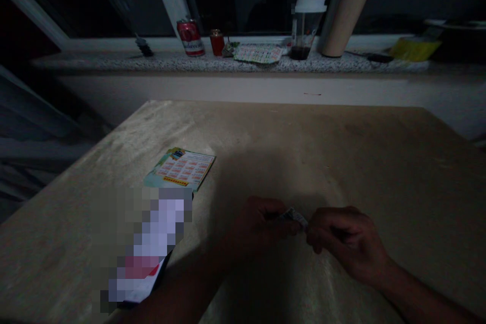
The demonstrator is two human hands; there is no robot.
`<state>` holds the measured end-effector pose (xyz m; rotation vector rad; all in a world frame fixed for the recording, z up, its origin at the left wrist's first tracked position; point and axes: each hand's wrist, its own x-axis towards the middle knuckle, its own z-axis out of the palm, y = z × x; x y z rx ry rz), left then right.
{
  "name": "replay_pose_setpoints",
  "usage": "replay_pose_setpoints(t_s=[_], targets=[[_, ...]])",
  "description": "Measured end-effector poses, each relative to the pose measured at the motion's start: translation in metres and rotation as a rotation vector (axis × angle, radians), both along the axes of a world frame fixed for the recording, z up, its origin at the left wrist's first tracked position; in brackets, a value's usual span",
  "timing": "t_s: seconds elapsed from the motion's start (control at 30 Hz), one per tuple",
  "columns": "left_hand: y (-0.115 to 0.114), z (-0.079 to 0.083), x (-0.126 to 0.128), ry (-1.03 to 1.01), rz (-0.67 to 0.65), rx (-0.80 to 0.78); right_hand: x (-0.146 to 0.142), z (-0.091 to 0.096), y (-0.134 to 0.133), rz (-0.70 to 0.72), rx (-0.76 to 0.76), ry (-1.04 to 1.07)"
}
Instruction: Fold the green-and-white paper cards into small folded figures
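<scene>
Over the near part of the table, my left hand (261, 225) and my right hand (345, 240) are close together. Both pinch a small, crumpled or folded piece of printed paper (294, 215), the left at one end and the right at the other. Its print is too dark to read, and the fingers cover part of it. Beyond my left forearm lies a printed card or small stack of cards (186, 168) with a grid of red figures. Next to it is a lit phone (152, 243), its screen mostly blurred out.
The table (273, 126) meets a wall below a stone windowsill (159, 65). Along the sill stand a red can (190, 38), a small red jar (217, 43), a crumpled printed sheet (258, 53), a lidded cup with straw (301, 30), a cardboard tube (349, 7) and a yellow item (414, 49).
</scene>
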<state>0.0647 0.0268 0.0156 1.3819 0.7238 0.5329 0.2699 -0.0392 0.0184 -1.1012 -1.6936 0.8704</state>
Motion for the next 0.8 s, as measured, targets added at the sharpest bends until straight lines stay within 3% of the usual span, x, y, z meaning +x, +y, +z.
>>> replay_pose_setpoints(t_s=[0.13,0.33,0.5,0.67,0.8], targets=[[0.000,0.002,0.001,-0.063,-0.011,-0.031,0.001,0.000,0.000,0.044,-0.029,0.054],[-0.001,0.004,0.001,-0.157,-0.071,-0.220,0.001,-0.003,0.001,0.198,-0.208,0.273],[-0.003,0.001,0.003,-0.222,-0.109,-0.274,0.003,-0.005,0.002,0.257,-0.298,0.341],[-0.004,0.005,0.004,-0.188,-0.081,-0.260,0.005,0.000,0.002,0.178,-0.225,0.225],[-0.005,0.005,0.004,-0.117,-0.047,-0.155,0.004,0.006,0.002,0.004,0.015,0.011]])
